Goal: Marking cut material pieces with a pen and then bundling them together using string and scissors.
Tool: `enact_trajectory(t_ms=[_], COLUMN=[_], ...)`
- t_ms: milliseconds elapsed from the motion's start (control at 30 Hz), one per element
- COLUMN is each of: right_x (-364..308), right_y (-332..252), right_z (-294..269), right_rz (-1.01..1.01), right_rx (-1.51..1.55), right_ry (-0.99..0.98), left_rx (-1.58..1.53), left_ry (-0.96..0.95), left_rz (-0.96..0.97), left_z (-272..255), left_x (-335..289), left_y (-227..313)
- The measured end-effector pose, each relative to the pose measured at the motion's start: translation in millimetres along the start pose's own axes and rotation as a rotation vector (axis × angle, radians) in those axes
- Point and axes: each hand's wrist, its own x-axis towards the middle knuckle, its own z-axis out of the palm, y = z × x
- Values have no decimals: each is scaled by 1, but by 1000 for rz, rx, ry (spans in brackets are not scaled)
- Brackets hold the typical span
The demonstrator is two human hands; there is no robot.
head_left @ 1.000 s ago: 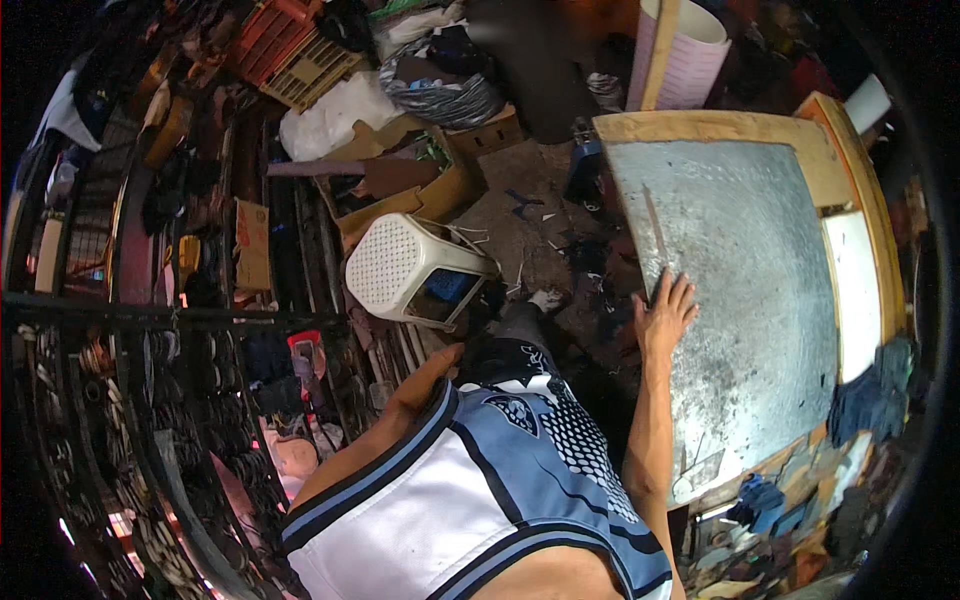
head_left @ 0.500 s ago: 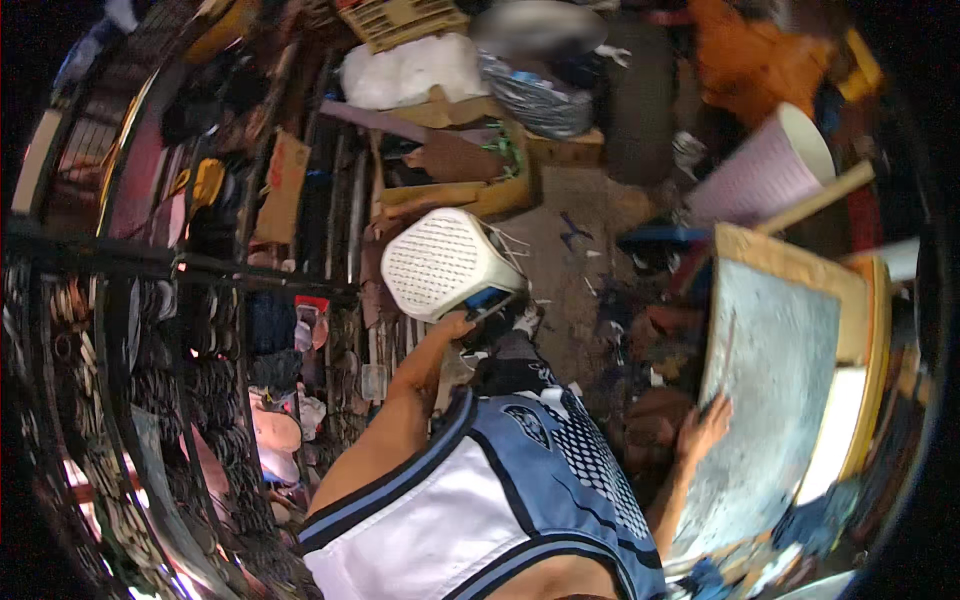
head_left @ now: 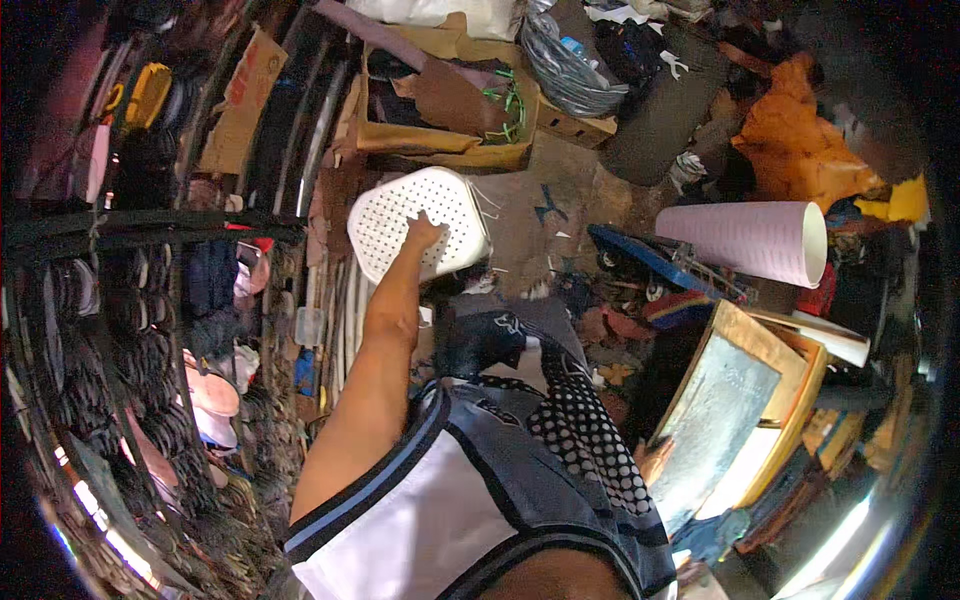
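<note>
A white plastic stool (head_left: 385,225) with a perforated, rounded-square top stands ahead of me, left of centre. My left hand (head_left: 427,232) rests on that top with its fingers stretched out over the holes. At my right is a tilted board (head_left: 722,415) with a worn grey face and a wooden edge. My right hand (head_left: 655,462) is at the board's near left edge; only a small part of it shows beside my clothing, and its fingers are too indistinct to read.
An open cardboard box (head_left: 440,145) with brown scraps and green strips lies beyond the stool. Dark racks with stacked pieces (head_left: 150,290) line the left. A pale pink roll (head_left: 745,240), a blue wheeled frame (head_left: 650,260) and orange material (head_left: 800,140) are at right. Scraps litter the floor.
The stool has gone from tilted to more level and moved slightly left and up in view. My left hand has shifted from its rim onto its top. My right hand has slid down the board's edge.
</note>
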Motion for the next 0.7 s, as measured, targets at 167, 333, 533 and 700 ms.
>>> enact_trajectory(t_ms=[167,333,533,700], right_x=[74,140,259,378], right_y=[-36,-63,-116,-250], right_z=[-88,-99,-92,-47], right_rz=[23,49,257,-511], right_rx=[37,-341,311,321], right_ry=[-657,-1049,-1318,-1135], left_rx=[-78,-227,-87,-204], left_ry=[-83,-64,201,182], left_rz=[-107,-130,-290,-612], left_z=[16,9,20,10], left_x=[9,9,43,70], left_y=[-4,3,22,62])
